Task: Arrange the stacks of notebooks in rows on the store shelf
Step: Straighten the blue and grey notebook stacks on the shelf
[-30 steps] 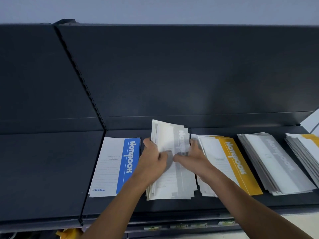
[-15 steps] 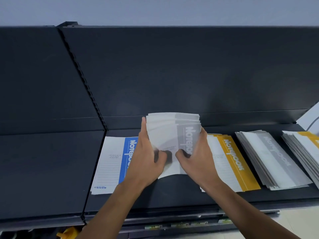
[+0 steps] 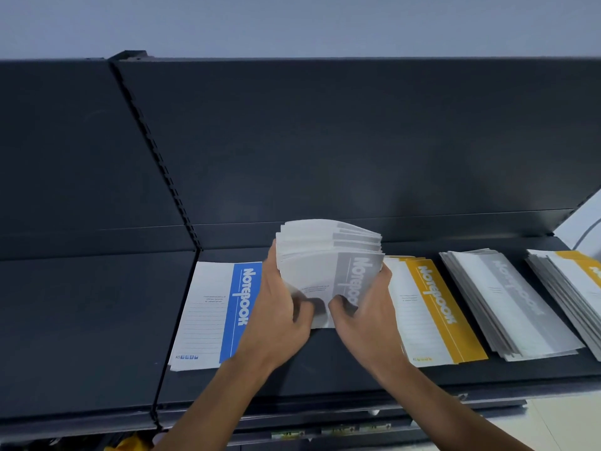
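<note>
- The dark shelf (image 3: 325, 362) is carrying rows; a blue notebook (image 3: 211, 314) is lying left, a yellow stack (image 3: 429, 314) and a flat grey stack (image 3: 507, 304) toward its right edge.
- The held grey stack (image 3: 325, 255) (top fanned) is standing upright between blue and yellow.
- The left hand (image 3: 279, 314) and right hand (image 3: 367, 314) are gripping its sides; thumbs are pressing its cover.

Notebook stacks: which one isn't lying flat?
The grey stack between the blue notebook and yellow stack: left hand and right hand hold it upright; others lie flat.
</note>
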`<act>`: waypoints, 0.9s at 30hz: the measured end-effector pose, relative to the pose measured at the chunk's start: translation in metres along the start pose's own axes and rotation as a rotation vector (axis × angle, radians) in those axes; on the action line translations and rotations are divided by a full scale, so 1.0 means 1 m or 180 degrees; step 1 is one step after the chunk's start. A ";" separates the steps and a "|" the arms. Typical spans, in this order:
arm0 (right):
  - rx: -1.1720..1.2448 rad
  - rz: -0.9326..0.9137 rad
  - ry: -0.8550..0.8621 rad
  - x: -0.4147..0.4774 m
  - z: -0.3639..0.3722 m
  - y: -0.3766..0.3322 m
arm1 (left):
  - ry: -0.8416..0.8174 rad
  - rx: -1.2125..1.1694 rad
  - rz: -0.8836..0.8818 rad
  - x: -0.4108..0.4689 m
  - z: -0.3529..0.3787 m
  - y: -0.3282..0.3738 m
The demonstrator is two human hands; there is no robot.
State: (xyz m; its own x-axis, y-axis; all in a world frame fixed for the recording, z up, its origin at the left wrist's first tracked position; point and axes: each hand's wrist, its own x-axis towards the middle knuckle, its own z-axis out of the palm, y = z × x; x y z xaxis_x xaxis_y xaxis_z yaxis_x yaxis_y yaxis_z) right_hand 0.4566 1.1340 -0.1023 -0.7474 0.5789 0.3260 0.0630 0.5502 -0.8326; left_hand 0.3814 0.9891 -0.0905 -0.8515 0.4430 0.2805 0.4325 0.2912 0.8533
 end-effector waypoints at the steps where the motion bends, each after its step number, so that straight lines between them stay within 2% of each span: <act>1: -0.0051 -0.0048 0.0027 -0.001 0.000 0.001 | -0.0006 -0.0041 -0.0002 -0.001 -0.001 0.000; 6: 0.0163 0.0003 0.0001 0.001 -0.003 0.000 | 0.0007 -0.0248 -0.0006 -0.002 -0.004 -0.001; 10: -0.0230 -0.0035 0.0011 -0.005 -0.002 0.003 | -0.0167 -0.0095 -0.0156 0.001 0.001 -0.004; 19: 0.0080 0.0061 0.0016 -0.008 -0.001 0.004 | -0.0117 0.0117 -0.0106 -0.001 0.002 -0.007; 22: -0.0078 0.0072 0.0016 -0.004 -0.003 0.007 | -0.0120 0.0156 -0.0053 0.001 -0.001 -0.003; 26: -0.0790 -0.0148 0.0036 -0.001 -0.009 0.013 | -0.0175 0.0192 -0.0160 -0.002 -0.001 -0.007; 27: -0.0753 -0.0109 -0.0050 -0.001 -0.009 0.013 | -0.0193 0.0217 -0.0164 -0.002 -0.002 -0.007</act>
State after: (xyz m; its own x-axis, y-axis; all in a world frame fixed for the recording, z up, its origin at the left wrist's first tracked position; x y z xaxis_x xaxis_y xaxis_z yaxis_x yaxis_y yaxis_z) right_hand 0.4643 1.1463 -0.1094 -0.7618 0.5491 0.3437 0.1893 0.6961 -0.6926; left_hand 0.3797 0.9847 -0.0965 -0.8546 0.4757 0.2081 0.4095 0.3710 0.8334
